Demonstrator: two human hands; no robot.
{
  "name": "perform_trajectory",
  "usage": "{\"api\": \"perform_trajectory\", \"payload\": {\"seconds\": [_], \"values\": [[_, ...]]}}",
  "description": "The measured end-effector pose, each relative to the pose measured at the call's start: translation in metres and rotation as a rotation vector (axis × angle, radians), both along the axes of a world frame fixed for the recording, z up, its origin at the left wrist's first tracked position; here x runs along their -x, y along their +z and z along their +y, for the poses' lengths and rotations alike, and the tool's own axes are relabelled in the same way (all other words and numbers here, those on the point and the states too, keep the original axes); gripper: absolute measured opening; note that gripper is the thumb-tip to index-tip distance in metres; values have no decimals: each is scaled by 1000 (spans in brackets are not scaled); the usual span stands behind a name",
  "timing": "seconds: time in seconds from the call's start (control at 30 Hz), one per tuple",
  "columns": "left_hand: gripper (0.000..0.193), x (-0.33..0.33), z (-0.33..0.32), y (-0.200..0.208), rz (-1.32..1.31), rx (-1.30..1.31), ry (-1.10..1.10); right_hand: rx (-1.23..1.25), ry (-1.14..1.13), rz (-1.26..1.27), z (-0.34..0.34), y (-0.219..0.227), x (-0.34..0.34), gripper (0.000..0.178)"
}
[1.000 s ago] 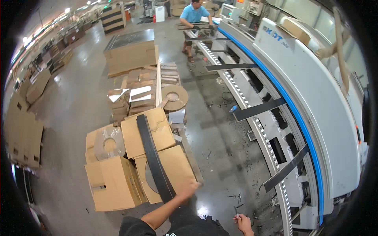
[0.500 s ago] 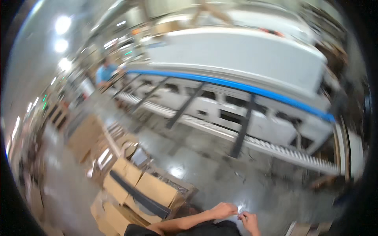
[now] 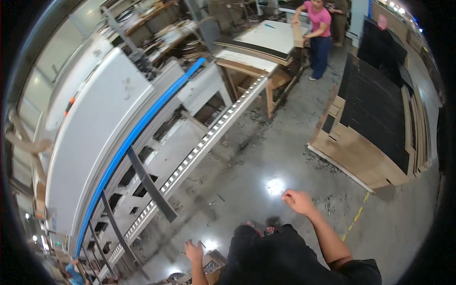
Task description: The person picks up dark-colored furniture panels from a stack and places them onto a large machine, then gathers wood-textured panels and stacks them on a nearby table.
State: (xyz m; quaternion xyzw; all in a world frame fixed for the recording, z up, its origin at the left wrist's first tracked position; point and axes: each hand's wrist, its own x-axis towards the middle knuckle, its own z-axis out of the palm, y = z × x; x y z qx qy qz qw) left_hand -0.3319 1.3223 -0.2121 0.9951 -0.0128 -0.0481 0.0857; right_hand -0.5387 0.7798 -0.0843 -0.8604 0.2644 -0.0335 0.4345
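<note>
My left hand (image 3: 194, 251) is low in the view, left of my dark-clothed body, its fingers loosely apart with nothing visible in them. It is nearest to a cardboard box (image 3: 214, 262) that shows partly beside the forearm. My right hand (image 3: 300, 202) is raised in front of me over the grey floor, the arm bent at the elbow. Its fingers are curled in; anything inside them is hidden. Neither hand touches the long white machine (image 3: 102, 123) on the left, where a blue strip (image 3: 137, 130) runs along the edge and dark strips (image 3: 151, 190) stick out.
A stack of dark-topped boards (image 3: 375, 118) stands at the right. At the far end, a person in a pink top (image 3: 319, 21) handles a board beside a white-topped table (image 3: 266, 40). Shelves (image 3: 152, 19) stand behind the machine. A yellow line (image 3: 356, 218) marks the floor; scraps lie about.
My view has swung right, bringing the board stack and the person in pink into sight. My hands, close together earlier, are now far apart.
</note>
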Motion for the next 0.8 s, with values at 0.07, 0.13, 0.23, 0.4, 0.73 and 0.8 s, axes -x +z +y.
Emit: {"api": "perform_trajectory", "payload": {"seconds": [0.07, 0.13, 0.23, 0.4, 0.73, 0.8], "values": [[49, -17, -61, -1, 122, 132, -139, -8, -79, -14, -28, 3, -8, 20], [42, -34, -127, -4, 121, 212, -262, 67, -114, -24, -54, -9, -14, 27], [41, -70, -227, -10, 247, 337, -505, 183, -53, 90, -86, -38, -16, 31], [45, -145, -408, -13, 340, 328, -763, 98, -88, 357, -127, -61, -8, 39], [47, -243, -779, 55, 457, 548, -1210, -94, -506, 335, -251, 7, -72, 40], [53, -247, -838, 69, 652, 633, -1212, -109, -544, 324, -278, 0, -85, 41]]}}
